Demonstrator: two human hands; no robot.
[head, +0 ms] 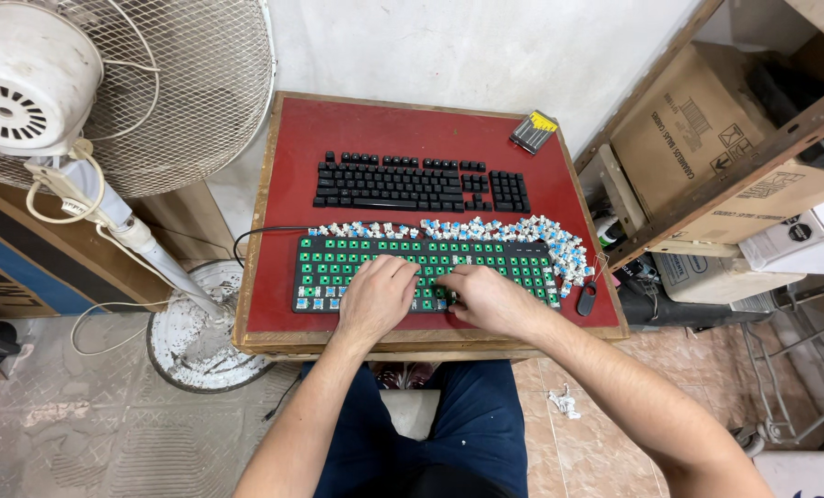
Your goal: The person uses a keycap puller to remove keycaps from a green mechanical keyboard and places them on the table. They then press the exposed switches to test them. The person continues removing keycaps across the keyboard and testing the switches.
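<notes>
A keyboard frame with a green board [338, 269] lies at the near edge of a small red-topped table [375, 129]; a few blue switches sit in its left corner. My left hand [375, 297] rests palm down on its middle. My right hand [489, 297] lies beside it with fingers curled on the board; whether it pinches a small part I cannot tell. A row of loose blue-and-white switches [532, 232] runs along the frame's far edge and piles up at the right. A black set of keycaps laid out like a keyboard [421, 184] lies farther back.
A small black puller tool [585, 299] lies at the table's right edge and a yellow-and-black bit case [534, 131] at the far right corner. A standing fan [107, 92] is at the left, shelves with cardboard boxes [707, 138] at the right. My knees are under the table.
</notes>
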